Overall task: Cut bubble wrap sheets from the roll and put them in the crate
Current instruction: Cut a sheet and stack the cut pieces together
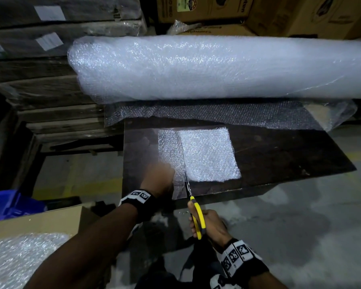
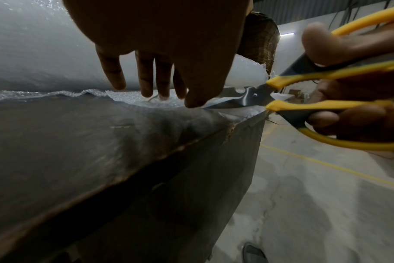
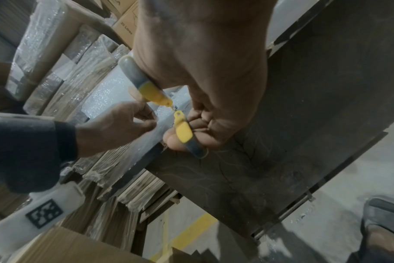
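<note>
The big white bubble wrap roll (image 1: 217, 67) lies across the back of the dark table (image 1: 279, 155), its loose end spread in front of it. A smaller bubble wrap sheet (image 1: 206, 155) lies flat near the table's front edge. My left hand (image 1: 158, 180) presses straight fingers on the sheet's left part; the left wrist view shows its fingertips (image 2: 146, 92) on the sheet (image 2: 133, 99). My right hand (image 1: 206, 224) grips yellow-handled scissors (image 1: 197, 215), whose blades (image 2: 236, 101) bite into the sheet's near edge beside my left thumb.
A blue crate (image 1: 6, 203) stands on the floor at the left. Nearer me, an open cardboard box (image 1: 40, 222) holds bubble wrap (image 1: 19, 263). Wrapped flat cartons (image 1: 40, 90) are stacked left of the table, with boxes (image 1: 279, 13) behind the roll. Grey floor (image 1: 300, 215) lies to the right.
</note>
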{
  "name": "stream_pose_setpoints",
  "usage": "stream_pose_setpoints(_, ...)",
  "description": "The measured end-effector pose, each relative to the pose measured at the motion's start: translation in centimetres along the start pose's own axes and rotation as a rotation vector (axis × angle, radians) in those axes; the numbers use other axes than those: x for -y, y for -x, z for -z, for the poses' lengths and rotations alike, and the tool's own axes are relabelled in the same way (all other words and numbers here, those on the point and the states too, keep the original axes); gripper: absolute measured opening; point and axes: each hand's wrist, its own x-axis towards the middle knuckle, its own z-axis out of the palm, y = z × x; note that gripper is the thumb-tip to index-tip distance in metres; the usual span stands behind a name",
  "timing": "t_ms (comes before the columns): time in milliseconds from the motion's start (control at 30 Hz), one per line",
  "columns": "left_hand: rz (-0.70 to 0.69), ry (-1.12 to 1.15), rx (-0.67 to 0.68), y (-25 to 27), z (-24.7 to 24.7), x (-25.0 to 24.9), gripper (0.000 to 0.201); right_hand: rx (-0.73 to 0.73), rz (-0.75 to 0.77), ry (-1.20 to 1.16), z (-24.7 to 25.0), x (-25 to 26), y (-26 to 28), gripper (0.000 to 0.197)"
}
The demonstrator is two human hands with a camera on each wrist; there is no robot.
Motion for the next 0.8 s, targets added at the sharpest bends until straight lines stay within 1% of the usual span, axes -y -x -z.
stream_pose_setpoints(67, 0.025, 0.017, 0.041, 0.3, 0.2, -0.2, 0.02, -0.003, 0.0, 0.011, 0.1, 0.0, 0.0, 0.062)
stream_pose_setpoints(200, 0.027, 0.044, 0.108, 1.2, 0.6, -0.3, 0.033, -0.001, -0.005, 0.027, 0.0, 0.1, -0.2, 0.061)
stream_pose_setpoints(300, 0.027, 0.013, 0.166, 1.6, 0.6, -0.1, 0.03, 0.0, -0.022, 0.027, -0.5, 0.3, -0.2, 0.059)
stream_pose_setpoints(400, 0.04, -0.011, 0.216, 1.9, 0.4, -0.2, 0.028, -0.028, -0.023, 0.019, -1.1, 0.1, -0.3, 0.057)
stream_pose_setpoints(533, 0.086, 0.049, 0.234, 2.1, 0.4, -0.3, 0.038, -0.077, -0.003, 0.068, -1.7, -0.5, -0.8, 0.059)
stream_pose_setpoints(633, 0.088, 0.115, 0.241, 2.0, 0.5, -0.3, 0.044, -0.101, 0.011, 0.075, -1.7, -0.8, -1.2, 0.063)
stream_pose_setpoints(700, 0.094, 0.132, 0.246, 1.8, 0.5, -0.4, 0.047, -0.098, 0.015, 0.084, -1.7, -1.0, -1.1, 0.065)
stream_pose_setpoints(800, 0.1, 0.105, 0.217, 1.7, 0.3, -0.5, 0.05, -0.076, 0.001, 0.092, -1.8, -1.1, -0.8, 0.068)
